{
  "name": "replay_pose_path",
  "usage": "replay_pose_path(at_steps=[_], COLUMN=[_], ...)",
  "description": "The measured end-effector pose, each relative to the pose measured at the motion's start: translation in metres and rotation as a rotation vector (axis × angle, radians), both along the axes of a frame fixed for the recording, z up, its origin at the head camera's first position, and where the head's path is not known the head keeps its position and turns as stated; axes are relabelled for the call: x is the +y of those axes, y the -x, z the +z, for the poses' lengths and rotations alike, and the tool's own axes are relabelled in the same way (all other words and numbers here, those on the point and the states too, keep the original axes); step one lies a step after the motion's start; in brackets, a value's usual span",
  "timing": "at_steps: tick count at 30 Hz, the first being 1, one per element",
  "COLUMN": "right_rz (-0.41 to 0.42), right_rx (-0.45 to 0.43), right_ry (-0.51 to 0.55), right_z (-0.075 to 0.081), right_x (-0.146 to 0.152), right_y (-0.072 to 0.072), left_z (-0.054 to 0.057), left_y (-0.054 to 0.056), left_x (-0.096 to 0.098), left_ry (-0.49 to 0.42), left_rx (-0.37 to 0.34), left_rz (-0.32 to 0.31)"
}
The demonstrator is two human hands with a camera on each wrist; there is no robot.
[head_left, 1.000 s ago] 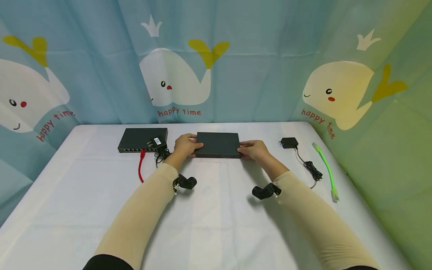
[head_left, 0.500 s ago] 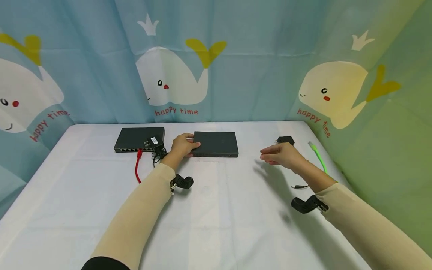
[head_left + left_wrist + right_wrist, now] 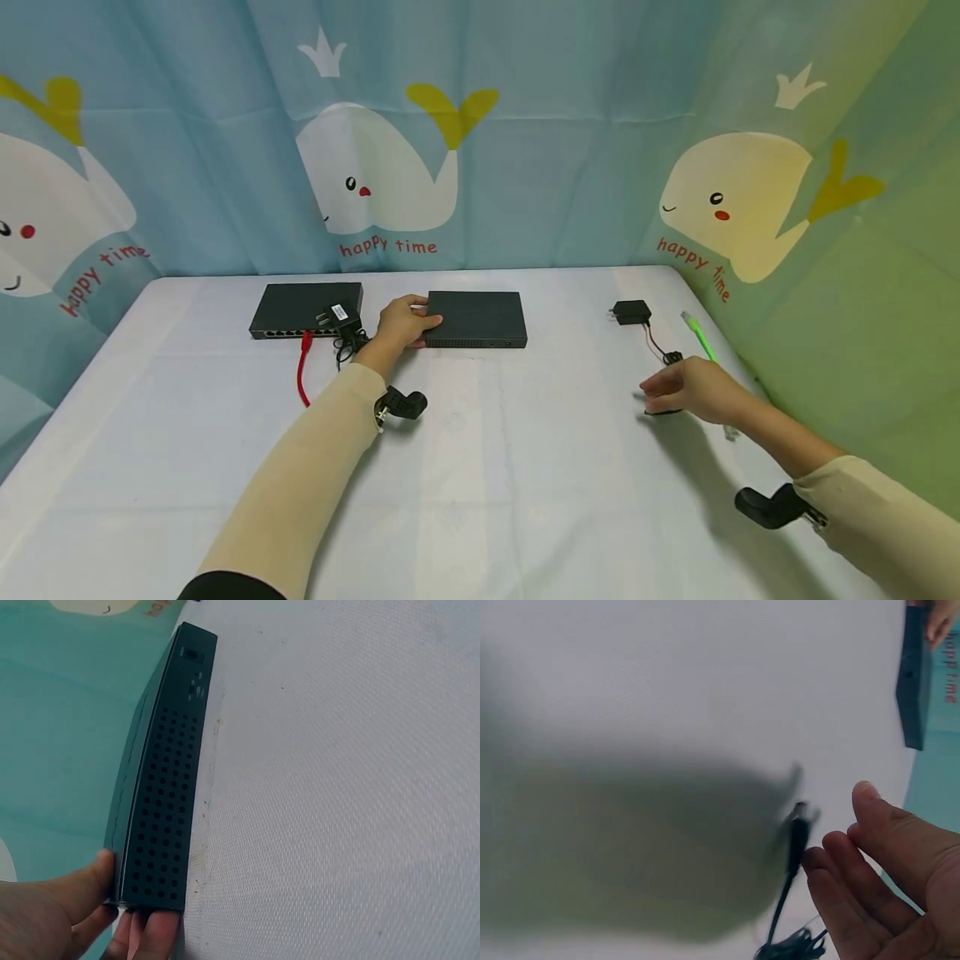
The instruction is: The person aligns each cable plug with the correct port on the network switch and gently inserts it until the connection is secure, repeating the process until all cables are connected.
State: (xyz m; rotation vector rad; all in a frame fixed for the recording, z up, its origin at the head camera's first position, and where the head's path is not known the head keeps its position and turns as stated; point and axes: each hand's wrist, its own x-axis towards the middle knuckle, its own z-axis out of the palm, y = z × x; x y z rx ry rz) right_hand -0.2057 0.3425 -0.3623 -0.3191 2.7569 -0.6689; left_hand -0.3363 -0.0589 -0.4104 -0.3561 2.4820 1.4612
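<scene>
- Left grip (image 3: 401, 325) holds the near-side black box's (image 3: 477, 319) left end, thumb on top; the box lies on the tabletop (image 3: 465, 483).
- Right grip (image 3: 696, 390) is loosely curved, thumb parted from fingers, just beside the cable plug (image 3: 798, 844); contact is unclear.
- Black adapter (image 3: 632, 312) sits beyond it.

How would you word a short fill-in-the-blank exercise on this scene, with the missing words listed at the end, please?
1. The middle black box is gripped by the person's ____ hand.
2. The right hand is close to a cord's plug, which is coloured ____.
3. The cable at the front of the other black box is coloured ____.
4. The curtain behind the table reads "happy ____".

Missing words: left; black; red; time.
</scene>
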Motion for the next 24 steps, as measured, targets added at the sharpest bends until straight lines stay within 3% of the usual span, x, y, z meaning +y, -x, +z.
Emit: replay_pose_path(at_steps=[8, 16, 24], right_rz=[0.052, 0.175, 0.229], right_rx=[0.007, 0.033, 0.035], right_ry=[-0.033, -0.099, -0.161], right_z=[-0.007, -0.009, -0.008], right_x=[0.018, 0.017, 0.014], right_y=[-0.002, 0.005, 0.011], left_z=[0.001, -0.001, -0.002], left_y=[-0.001, -0.001, 0.001], left_x=[-0.001, -0.001, -0.002], left_ry=[-0.002, -0.004, 0.003], left_rx=[0.009, 0.016, 0.014], left_rz=[-0.009, -0.012, -0.011])
